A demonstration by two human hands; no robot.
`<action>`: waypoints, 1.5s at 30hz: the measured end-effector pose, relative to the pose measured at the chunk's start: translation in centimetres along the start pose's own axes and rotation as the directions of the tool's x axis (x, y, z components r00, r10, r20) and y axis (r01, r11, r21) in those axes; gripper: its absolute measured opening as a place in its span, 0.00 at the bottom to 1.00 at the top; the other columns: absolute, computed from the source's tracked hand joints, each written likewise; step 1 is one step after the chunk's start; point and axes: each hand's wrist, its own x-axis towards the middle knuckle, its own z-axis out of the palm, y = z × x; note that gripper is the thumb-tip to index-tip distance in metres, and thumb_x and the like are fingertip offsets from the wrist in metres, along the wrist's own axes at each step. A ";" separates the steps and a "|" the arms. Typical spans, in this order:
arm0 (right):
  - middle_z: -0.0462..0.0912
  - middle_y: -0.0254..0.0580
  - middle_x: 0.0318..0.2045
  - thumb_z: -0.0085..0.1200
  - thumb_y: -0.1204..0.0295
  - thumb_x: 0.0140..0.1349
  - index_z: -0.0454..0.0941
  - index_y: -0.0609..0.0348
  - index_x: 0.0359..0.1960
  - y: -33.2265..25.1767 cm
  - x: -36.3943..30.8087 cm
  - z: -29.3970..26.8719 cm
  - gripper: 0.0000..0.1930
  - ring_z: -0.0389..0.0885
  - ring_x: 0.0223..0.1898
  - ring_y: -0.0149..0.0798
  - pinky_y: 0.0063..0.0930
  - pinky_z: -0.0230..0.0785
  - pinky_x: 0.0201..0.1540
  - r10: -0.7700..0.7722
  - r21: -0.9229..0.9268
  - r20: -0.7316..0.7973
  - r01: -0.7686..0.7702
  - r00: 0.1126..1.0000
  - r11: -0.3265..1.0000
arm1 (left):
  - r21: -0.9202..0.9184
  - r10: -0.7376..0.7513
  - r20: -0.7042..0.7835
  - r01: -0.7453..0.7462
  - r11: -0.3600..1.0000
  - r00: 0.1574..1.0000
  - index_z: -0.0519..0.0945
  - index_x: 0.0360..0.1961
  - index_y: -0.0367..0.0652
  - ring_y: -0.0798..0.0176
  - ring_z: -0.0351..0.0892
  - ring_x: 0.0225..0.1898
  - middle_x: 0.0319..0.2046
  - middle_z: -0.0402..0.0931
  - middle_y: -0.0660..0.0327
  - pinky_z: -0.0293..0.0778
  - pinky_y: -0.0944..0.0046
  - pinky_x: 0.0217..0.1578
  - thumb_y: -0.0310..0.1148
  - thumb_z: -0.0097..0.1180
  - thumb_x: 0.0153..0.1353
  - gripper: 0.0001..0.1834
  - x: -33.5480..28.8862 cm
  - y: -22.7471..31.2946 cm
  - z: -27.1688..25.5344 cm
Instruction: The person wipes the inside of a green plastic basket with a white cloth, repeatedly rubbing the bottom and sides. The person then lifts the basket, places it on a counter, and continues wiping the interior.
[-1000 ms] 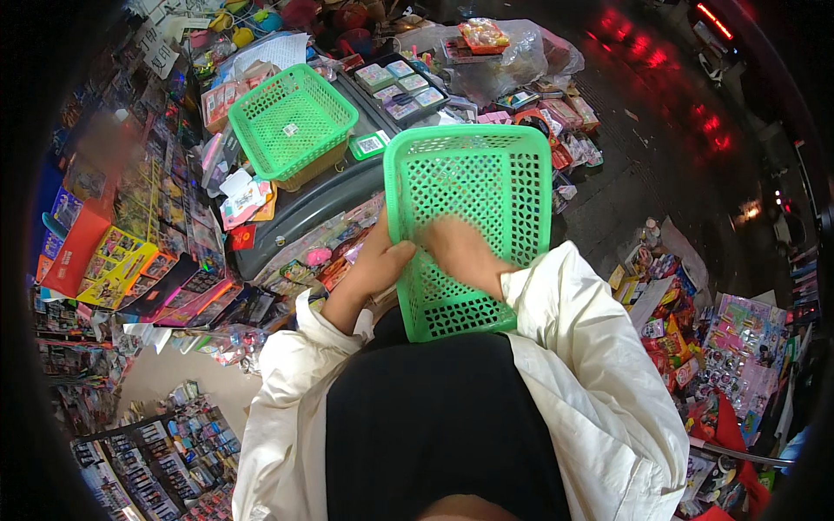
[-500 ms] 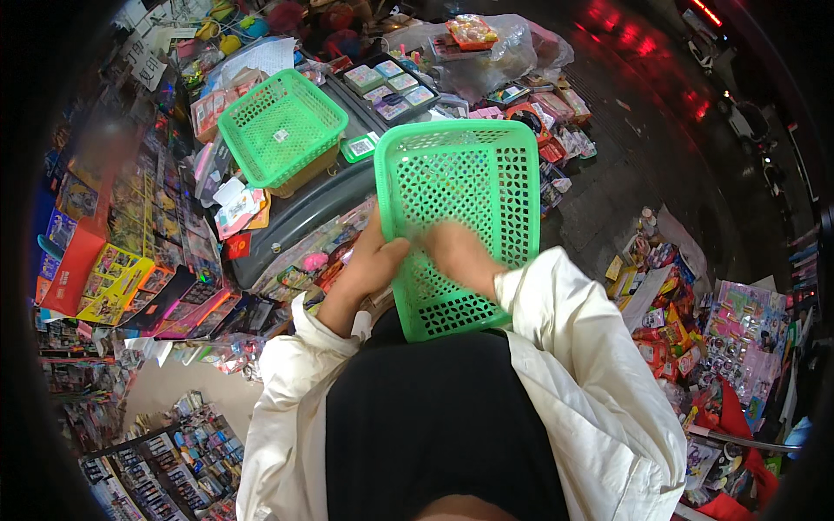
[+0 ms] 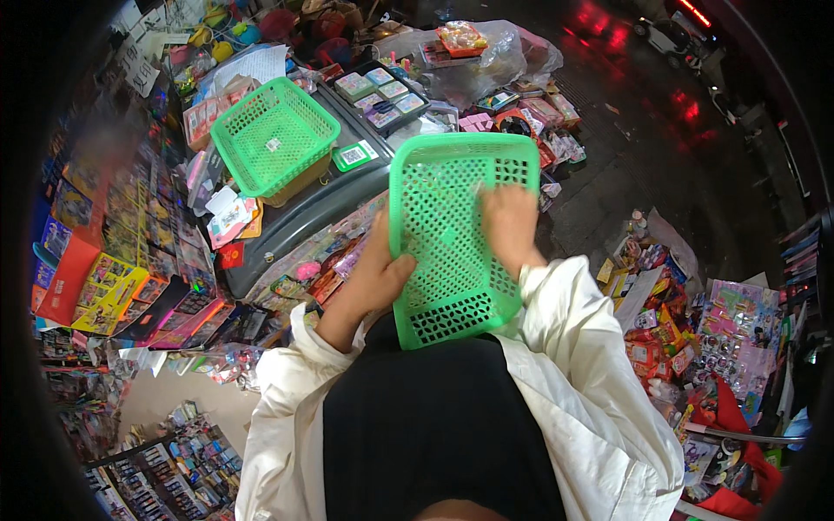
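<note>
A green plastic basket (image 3: 447, 278) with a pierced mesh bottom is tilted up in front of my body, its open side facing me. My left hand (image 3: 375, 276) grips the basket's left rim, thumb on the inside. Inside the basket, toward its right wall, my right hand (image 3: 512, 224) is curled with its back to me. Its fingertips are blurred, and anything in them is hidden.
Another green basket (image 3: 306, 163) sits on the dark rounded counter (image 3: 295, 227) at the far left. Near it lie a tray of small boxes (image 3: 382, 95) and a green code card (image 3: 354, 156). Packaged goods (image 3: 660, 330) are piled at right; boxed goods (image 3: 113, 282) stand left.
My right hand has moved right and slightly away from me, from the basket's left-middle to its right side. The basket has shifted slightly; my left hand keeps its hold on the rim.
</note>
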 end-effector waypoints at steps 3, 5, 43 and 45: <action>0.75 0.39 0.24 0.54 0.75 0.49 0.79 0.56 0.28 -3.9 -5.8 -0.2 0.04 0.74 0.34 0.40 0.37 0.63 0.36 -0.258 0.265 0.211 0.199 0.943 0.943 | -0.156 -0.109 -0.044 0.101 0.983 0.993 0.53 0.71 0.34 0.47 0.50 0.72 0.68 0.55 0.45 0.45 0.56 0.70 0.21 0.46 0.49 0.43 0.1 -0.6 -0.5; 0.76 0.37 0.27 0.53 0.75 0.50 0.78 0.56 0.29 -4.2 -6.6 -0.2 0.05 0.74 0.34 0.40 0.38 0.63 0.38 -0.276 0.332 0.029 0.251 0.961 0.909 | -0.176 -0.149 -0.045 0.139 0.975 0.988 0.53 0.71 0.34 0.46 0.50 0.72 0.68 0.55 0.45 0.45 0.56 0.70 0.21 0.46 0.49 0.43 0.3 -0.7 -0.8; 0.79 0.38 0.25 0.54 0.73 0.49 0.81 0.56 0.23 0.5 -10.2 -1.0 0.04 0.77 0.35 0.38 0.33 0.64 0.44 -0.329 0.183 0.469 0.274 0.820 0.944 | -0.044 -0.013 -0.002 0.013 0.999 1.000 0.48 0.73 0.37 0.45 0.53 0.69 0.67 0.57 0.43 0.49 0.55 0.69 0.24 0.48 0.51 0.45 1.4 -1.1 1.3; 0.80 0.38 0.26 0.55 0.73 0.47 0.81 0.55 0.23 0.8 -9.2 -1.7 0.03 0.79 0.34 0.37 0.32 0.64 0.45 -0.302 0.170 0.604 0.251 0.737 0.953 | -0.091 -0.105 -0.008 0.104 0.990 0.994 0.49 0.72 0.36 0.48 0.54 0.69 0.66 0.58 0.45 0.50 0.56 0.68 0.23 0.48 0.50 0.45 1.6 -1.2 1.2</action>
